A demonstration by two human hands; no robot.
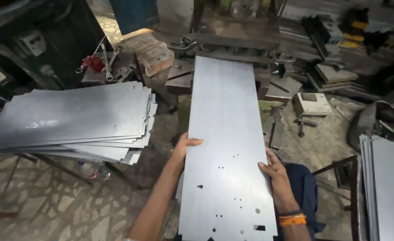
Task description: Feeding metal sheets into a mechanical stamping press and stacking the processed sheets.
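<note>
A long grey metal sheet with small punched holes near its close end lies lengthwise in front of me, its far end reaching into a dark press machine. My left hand grips the sheet's left edge, thumb on top. On the right edge, my right hand holds it too, an orange band on that wrist.
A stack of similar metal sheets rests on a low stand at the left. More sheets stand at the right edge. Spanners lie on a block behind the stack. Metal plates and dies crowd the floor at the back right.
</note>
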